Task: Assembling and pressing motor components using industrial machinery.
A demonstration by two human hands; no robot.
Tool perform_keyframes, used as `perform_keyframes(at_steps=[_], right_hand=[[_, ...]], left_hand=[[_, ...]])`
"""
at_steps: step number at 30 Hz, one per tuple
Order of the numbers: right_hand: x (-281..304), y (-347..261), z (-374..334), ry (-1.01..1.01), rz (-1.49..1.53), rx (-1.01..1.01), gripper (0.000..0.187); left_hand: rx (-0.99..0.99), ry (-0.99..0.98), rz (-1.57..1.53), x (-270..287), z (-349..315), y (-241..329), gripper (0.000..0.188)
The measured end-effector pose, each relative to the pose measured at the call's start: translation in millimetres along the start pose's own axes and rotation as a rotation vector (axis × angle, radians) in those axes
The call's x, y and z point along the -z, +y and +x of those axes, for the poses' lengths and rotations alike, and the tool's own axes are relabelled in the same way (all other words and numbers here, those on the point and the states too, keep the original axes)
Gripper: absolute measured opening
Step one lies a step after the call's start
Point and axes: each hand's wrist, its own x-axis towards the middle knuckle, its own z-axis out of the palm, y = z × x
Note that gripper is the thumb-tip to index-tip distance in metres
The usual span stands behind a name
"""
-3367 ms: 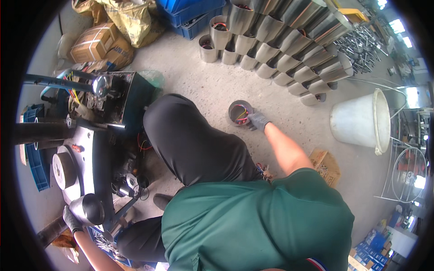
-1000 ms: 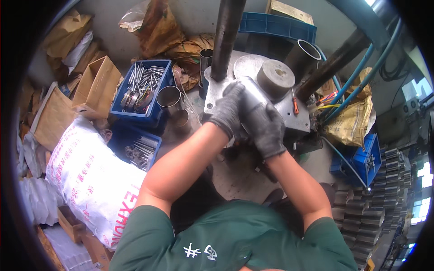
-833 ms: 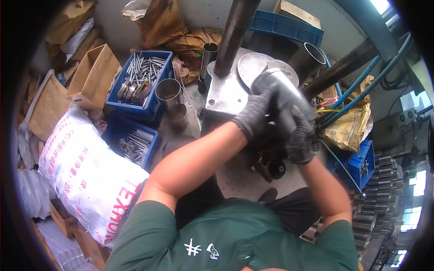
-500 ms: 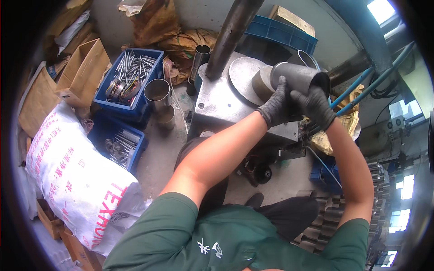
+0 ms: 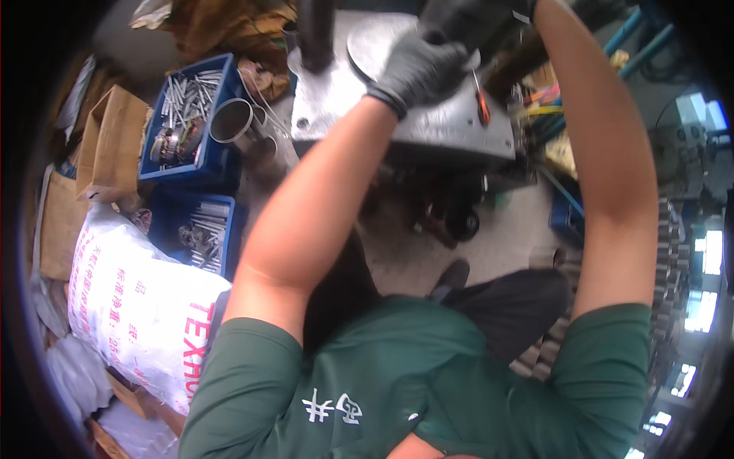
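Observation:
My left hand [image 5: 428, 67], in a dark grey glove, is over the metal block of the machine [image 5: 336, 96], close to the round plate [image 5: 371, 42]. Its fingers are curled; a small bright piece [image 5: 474, 60] shows at their tips, too blurred to name. Just beyond the hand, at the upper edge, is a dark, blurred cylindrical shape [image 5: 470, 19]; whether the left hand touches it I cannot tell. My right arm reaches up to the same place, and the right hand [image 5: 526, 9] is mostly cut off and smeared. A screwdriver with an orange-red handle [image 5: 483, 107] lies on the block.
Left of the machine, blue bins [image 5: 222, 84] hold metal rods, with metal tubes [image 5: 232, 121] beside them. A wooden box [image 5: 115, 141] and a white sack [image 5: 145, 298] are further left. A dark post [image 5: 315, 34] rises from the block. Stacked metal parts [image 5: 665, 237] stand at right.
Both hands have moved up and away in the view, the right one nearly out of it. The grey metal sleeve both hands held is now blurred or cut off. The screwdriver has come into sight.

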Motion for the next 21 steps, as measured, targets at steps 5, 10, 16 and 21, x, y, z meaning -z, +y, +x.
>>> perform_keyframes(at_steps=[5,10,16,21], right_hand=[[-9.7,-14.1,-39.5,0.529,-0.442,0.257,0.039],[-90.9,-17.2,-161.7,1.027,-0.035,0.523,0.02],[-325.6,31.8,-264.8,-0.338,0.196,0.125,0.039],[-494.0,105.4,-296.9,-0.447,0.071,-0.55,0.07]], left_hand=[[0.027,0.08,-0.212,28.5,6.0,19.7,0.028],[0.093,0.097,-0.299,39.8,-31.7,63.1,0.026],[0.072,-0.053,-0.215,25.3,-52.7,83.6,0.026],[0.218,-0.117,-0.47,8.3,-52.1,67.5,0.024]])
